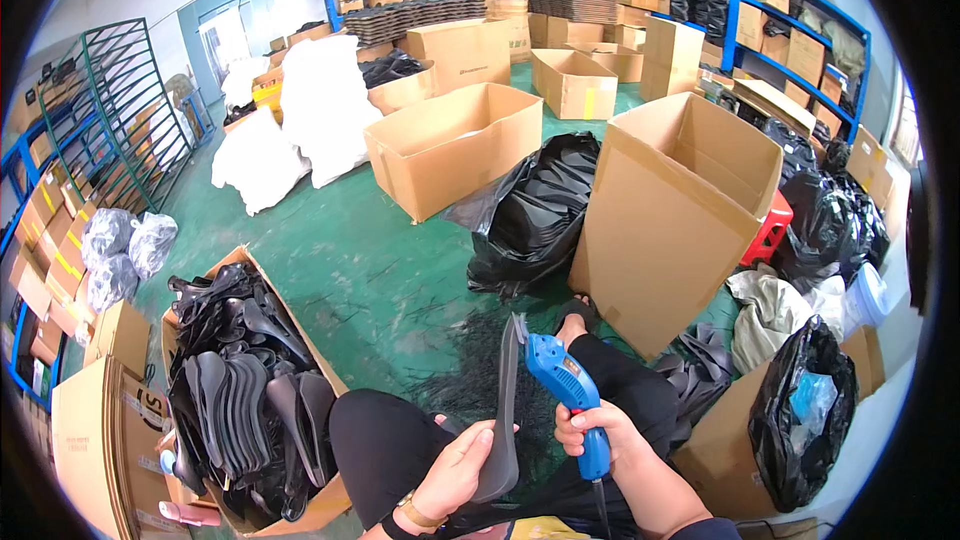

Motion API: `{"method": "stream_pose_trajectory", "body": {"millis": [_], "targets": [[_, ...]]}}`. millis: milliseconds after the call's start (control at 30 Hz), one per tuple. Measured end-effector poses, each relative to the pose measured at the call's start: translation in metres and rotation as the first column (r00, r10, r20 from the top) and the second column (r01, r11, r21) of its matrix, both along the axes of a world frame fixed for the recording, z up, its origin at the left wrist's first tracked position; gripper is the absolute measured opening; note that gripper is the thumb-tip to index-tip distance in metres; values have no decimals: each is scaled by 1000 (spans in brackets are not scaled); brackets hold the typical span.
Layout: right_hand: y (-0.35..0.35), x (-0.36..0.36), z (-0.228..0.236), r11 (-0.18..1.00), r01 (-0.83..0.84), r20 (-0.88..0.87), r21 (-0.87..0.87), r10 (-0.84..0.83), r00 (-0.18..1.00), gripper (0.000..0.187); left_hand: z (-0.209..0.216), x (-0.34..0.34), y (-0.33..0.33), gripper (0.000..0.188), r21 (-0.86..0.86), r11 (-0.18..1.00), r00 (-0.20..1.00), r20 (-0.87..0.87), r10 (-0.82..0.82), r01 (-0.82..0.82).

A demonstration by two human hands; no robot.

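My left hand (455, 470) grips a dark grey bicycle-saddle-shaped piece (500, 440) by its wide end, with its narrow end pointing up and away from me. My right hand (603, 428) is wrapped round the handle of blue corded electric shears (558, 370). The metal head of the shears is at the upper tip of the grey piece; whether the blades touch it is too small to tell. To my left stands an open cardboard box (325, 512) full of similar dark pieces (225, 410), some stacked together. Dark trimmings (450, 370) lie scattered on the floor beyond my hands.
A tall open carton (660, 230) and a black plastic bag (535, 210) stand ahead. A lined box (805, 415) is at right, near a red stool (768, 230). White sacks (320, 100), another open carton (455, 150) and blue shelving (735, 15) stand farther off.
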State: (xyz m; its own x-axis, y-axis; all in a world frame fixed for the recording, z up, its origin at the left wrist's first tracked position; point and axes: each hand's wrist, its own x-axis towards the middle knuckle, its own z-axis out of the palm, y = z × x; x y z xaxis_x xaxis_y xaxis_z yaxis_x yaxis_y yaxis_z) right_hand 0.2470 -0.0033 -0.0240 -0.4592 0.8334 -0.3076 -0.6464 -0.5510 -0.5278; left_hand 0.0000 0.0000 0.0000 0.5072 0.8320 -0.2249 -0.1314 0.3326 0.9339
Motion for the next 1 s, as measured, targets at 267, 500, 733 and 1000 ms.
{"method": "stream_pose_trajectory", "body": {"millis": [267, 500, 733, 1000], "targets": [[36, 13, 31, 935, 279, 171, 219, -318, 932, 36, -9, -8, 2, 32, 286, 957, 970, -241, 26, 45], [47, 12, 48, 914, 245, 466, 324, -380, 799, 42, 16, -3, 38, 27, 911, 168, 456, -340, 823, 375], [40, -23, 39, 931, 247, 398, 270, -341, 852, 39, -27, 38, 36, 37, -273, 962, 863, 482, 152, -18], [1, 2, 8, 981, 127, 209, 147, -157, 965, 37, -36, 35, 63, 13, -555, 830, 565, 669, 483, -51]]}}
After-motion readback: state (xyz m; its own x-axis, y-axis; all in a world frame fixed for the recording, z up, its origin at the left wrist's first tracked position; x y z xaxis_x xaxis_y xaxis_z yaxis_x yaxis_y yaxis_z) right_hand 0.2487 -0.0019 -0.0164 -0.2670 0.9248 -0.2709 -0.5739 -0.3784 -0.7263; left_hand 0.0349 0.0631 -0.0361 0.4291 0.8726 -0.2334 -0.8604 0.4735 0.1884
